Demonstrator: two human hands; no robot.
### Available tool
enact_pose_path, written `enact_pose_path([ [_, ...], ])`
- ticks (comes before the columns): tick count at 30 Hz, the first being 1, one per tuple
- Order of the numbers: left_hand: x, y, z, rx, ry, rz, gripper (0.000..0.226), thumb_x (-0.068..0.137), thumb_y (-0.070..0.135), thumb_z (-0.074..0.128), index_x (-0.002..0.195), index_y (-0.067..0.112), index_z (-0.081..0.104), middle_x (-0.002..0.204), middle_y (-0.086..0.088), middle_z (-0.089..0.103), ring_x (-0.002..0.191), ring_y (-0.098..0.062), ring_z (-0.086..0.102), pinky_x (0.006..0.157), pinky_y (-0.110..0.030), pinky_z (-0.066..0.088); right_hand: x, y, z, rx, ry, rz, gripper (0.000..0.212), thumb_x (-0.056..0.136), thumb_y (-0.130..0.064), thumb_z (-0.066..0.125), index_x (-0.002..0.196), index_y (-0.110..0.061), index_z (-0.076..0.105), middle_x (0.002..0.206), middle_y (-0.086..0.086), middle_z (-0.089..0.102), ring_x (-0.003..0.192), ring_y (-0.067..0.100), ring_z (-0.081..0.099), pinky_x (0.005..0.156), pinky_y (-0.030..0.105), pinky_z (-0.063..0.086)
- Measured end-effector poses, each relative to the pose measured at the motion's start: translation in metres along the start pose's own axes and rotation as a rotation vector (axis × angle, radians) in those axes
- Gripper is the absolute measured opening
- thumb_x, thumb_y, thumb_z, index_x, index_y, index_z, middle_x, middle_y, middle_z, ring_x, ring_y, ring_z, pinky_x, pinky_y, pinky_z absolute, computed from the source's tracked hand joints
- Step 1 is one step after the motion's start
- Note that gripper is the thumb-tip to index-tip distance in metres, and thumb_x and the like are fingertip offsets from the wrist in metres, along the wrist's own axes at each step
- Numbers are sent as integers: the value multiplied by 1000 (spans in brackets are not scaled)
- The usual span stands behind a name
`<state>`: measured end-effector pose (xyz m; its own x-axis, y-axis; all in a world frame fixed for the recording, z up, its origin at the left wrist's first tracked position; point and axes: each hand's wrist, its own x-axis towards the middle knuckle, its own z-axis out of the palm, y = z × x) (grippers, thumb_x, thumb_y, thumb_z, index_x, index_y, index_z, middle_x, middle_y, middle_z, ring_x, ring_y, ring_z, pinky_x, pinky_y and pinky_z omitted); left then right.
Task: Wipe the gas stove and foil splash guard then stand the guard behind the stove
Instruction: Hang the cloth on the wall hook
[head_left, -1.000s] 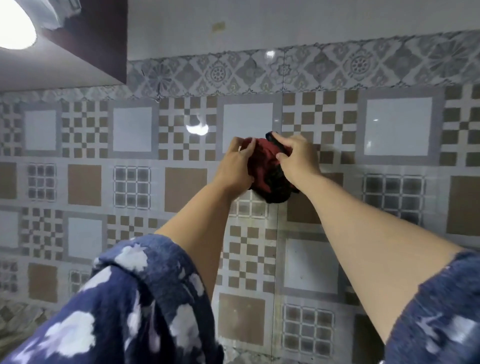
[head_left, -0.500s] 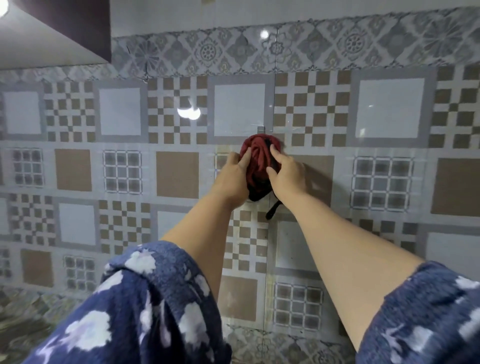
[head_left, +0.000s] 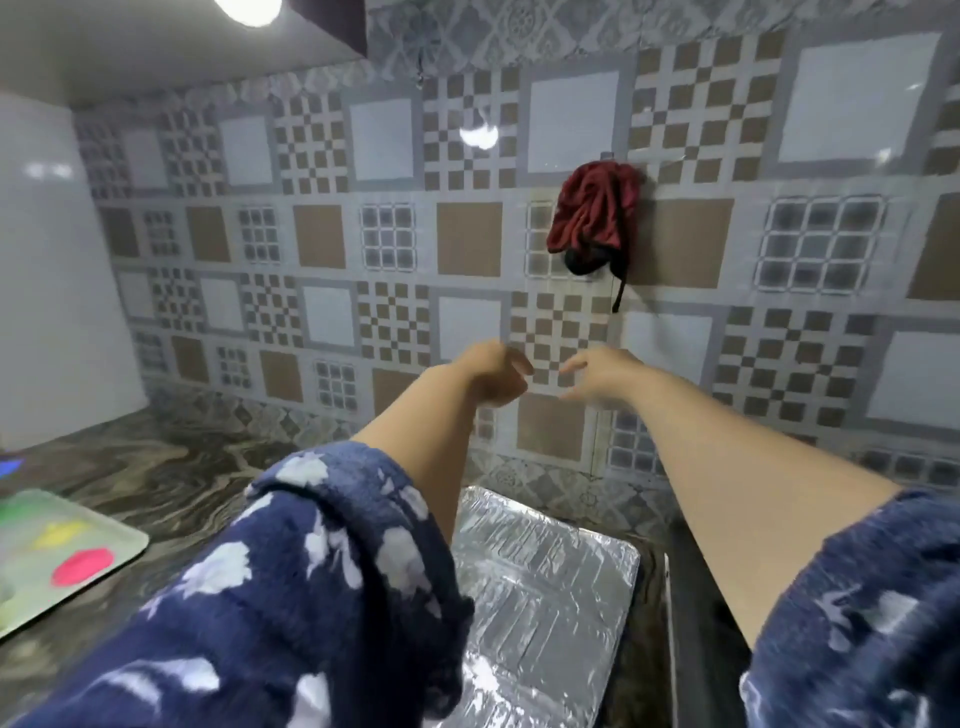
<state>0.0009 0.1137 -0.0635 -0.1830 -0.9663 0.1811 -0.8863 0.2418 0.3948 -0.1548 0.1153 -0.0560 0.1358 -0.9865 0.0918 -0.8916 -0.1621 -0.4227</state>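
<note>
A red and black cloth (head_left: 595, 218) hangs bunched on a small hook on the tiled wall, above my hands. My left hand (head_left: 496, 379) and my right hand (head_left: 600, 374) hover side by side below it, both blurred, fingers loosely curled, holding nothing. The foil splash guard (head_left: 540, 587) lies flat on the counter between my arms, its near part hidden by my left sleeve. A dark edge of the gas stove (head_left: 688, 597) shows just right of the foil, mostly covered by my right arm.
A pale green tray (head_left: 62, 551) with coloured shapes sits on the marbled counter (head_left: 171, 478) at the left. A white side wall closes the far left. A cabinet underside with a lamp hangs at the top left.
Both hands have let go of the red cloth and dropped away from it. The cloth stays hanging on the wall hook. My view has tilted down, showing the counter and foil.
</note>
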Motion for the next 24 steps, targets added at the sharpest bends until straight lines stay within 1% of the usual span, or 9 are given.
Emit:
enact_pose_path([
  [2,-39,-15,19,-8,-13,-53,36,94,12,50,127,21,61,137,-5,57,125,-22,53,111,-38,38,-26,-7,29,21,-80,-27,46,89,-19,65,133,-17,53,144,3,48,110,18,58,88,16,46],
  [6,-125,-49,57,-28,-51,-147,33,94,13,53,125,15,63,131,-5,62,121,-20,57,111,-32,38,-69,-22,92,46,-257,-73,51,86,-13,67,135,-12,52,143,8,50,128,25,48,105,31,37],
  [11,-229,-100,83,-19,-83,-353,34,92,18,56,126,15,63,129,-5,64,119,-20,59,104,-27,42,-118,-57,168,57,-422,-202,52,84,-14,70,134,-8,53,139,9,54,127,25,51,105,30,38],
  [14,-298,-137,92,-21,-99,-484,35,92,20,55,126,17,62,128,-4,64,117,-21,59,94,-21,41,-150,-82,224,95,-500,-291,49,84,-15,71,130,-10,57,125,10,62,109,20,57,96,28,42],
  [16,-336,-157,97,-37,-114,-547,36,92,17,55,128,15,61,130,-8,62,118,-23,58,95,-24,41,-172,-96,259,90,-539,-348,44,84,-19,71,127,-16,60,119,14,63,95,17,51,85,27,40],
  [17,-352,-167,99,-30,-122,-574,37,92,17,55,129,16,60,133,-9,60,119,-24,57,98,-25,40,-183,-103,275,98,-550,-367,43,84,-20,71,125,-18,62,121,16,63,96,18,53,84,27,41],
  [19,-380,-186,101,20,-118,-610,38,92,18,54,130,18,60,136,-11,57,124,-26,53,100,-28,39,-201,-117,302,86,-544,-403,40,85,-22,69,124,-21,63,125,17,63,110,24,60,92,30,46],
  [21,-404,-206,103,51,-109,-628,39,93,18,54,131,18,58,139,-12,52,128,-28,47,103,-29,37,-215,-131,323,66,-531,-439,38,87,-23,65,125,-21,63,130,14,61,121,28,56,100,31,43],
  [24,-435,-236,110,70,-109,-664,40,92,27,56,132,25,56,140,-10,45,132,-30,42,109,-36,35,-222,-147,349,41,-493,-480,36,89,-24,61,125,-20,63,133,10,60,125,25,54,102,28,40],
])
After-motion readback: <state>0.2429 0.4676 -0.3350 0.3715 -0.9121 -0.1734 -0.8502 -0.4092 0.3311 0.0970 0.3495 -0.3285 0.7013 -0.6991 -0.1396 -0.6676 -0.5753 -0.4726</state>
